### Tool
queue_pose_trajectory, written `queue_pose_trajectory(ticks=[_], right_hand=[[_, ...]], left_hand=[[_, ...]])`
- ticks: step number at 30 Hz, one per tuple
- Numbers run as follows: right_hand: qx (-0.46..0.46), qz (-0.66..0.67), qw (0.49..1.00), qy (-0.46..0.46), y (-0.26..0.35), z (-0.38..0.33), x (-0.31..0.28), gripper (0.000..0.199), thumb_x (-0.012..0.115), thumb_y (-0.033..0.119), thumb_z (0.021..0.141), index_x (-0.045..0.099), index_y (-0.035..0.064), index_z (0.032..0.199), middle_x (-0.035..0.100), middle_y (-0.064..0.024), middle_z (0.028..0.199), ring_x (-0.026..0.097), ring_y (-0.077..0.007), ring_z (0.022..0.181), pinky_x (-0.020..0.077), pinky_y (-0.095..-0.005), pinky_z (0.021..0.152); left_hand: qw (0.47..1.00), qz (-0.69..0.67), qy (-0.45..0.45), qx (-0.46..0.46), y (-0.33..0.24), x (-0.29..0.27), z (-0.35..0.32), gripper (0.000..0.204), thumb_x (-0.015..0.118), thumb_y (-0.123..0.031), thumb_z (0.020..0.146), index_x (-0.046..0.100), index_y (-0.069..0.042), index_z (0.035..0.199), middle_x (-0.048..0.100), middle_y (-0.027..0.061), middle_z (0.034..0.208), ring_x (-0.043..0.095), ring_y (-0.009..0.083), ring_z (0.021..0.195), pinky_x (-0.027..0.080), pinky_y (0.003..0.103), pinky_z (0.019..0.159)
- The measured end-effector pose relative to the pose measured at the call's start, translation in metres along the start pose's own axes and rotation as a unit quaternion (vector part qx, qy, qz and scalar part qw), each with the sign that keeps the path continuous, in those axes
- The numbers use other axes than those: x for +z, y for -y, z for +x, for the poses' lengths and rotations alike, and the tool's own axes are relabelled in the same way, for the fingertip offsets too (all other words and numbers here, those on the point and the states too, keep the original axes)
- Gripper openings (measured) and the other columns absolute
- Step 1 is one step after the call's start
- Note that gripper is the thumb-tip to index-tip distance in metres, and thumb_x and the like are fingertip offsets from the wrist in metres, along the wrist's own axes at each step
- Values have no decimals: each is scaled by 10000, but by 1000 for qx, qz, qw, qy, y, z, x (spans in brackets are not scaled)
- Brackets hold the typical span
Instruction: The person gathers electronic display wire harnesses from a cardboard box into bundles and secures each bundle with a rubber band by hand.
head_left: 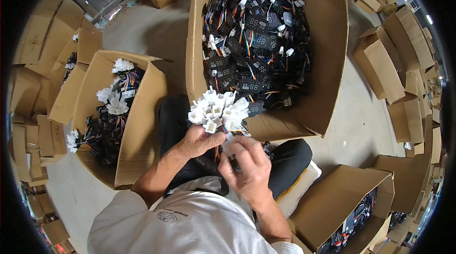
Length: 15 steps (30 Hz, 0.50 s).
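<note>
In front of my lap, my left hand [198, 143] is closed round the wires of a bundle of white plug connectors [214, 109]. The connectors fan out above the fist with their open ends up. Close beside it, my right hand [247, 163] pinches a single white connector [231, 144] with coloured wires, just under the bundle. Black display modules [207, 162] on these wires hang partly hidden below my hands, over my lap. Ahead stands a large cardboard box [327, 64] holding a heap of loose black display modules [256, 45] with coloured wires and white plugs.
To the left, an open carton [137, 125] holds bundled modules [107, 130] with white plugs. At the lower right, another carton [327, 201] contains wired black parts [354, 218]. I sit on a pale cushion [301, 187]. More cartons [380, 64] are stacked along both sides.
</note>
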State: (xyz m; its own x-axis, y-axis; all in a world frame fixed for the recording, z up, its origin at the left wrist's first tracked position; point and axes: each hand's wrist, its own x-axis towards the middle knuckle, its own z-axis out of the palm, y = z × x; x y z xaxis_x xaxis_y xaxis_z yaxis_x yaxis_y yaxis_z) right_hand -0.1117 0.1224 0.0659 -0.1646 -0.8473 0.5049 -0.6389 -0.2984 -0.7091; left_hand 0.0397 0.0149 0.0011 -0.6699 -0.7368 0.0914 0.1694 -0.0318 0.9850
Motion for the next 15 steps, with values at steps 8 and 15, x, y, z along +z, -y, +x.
queue_pose_trajectory(ticks=[8,15], right_hand=[[20,15,1000,15,6,6,-16,471,838,164,760,659,-41,1144,640,-192,1134,660,-342,964,542,-417,836],[97,84,992,7,-4,23,-15,471,834,147,783,634,-59,1157,606,-230,1223,604,-367,1100,494,-415,939]], left_hand=[[981,-164,-52,-91,5,2,-2,775,729,-146,728,426,-39,1433,599,78,1274,576,211,1193,465,357,1020],[988,-150,-29,-34,18,-1,-9,537,711,-147,867,544,-21,1362,630,69,1269,590,187,1164,478,362,1003]])
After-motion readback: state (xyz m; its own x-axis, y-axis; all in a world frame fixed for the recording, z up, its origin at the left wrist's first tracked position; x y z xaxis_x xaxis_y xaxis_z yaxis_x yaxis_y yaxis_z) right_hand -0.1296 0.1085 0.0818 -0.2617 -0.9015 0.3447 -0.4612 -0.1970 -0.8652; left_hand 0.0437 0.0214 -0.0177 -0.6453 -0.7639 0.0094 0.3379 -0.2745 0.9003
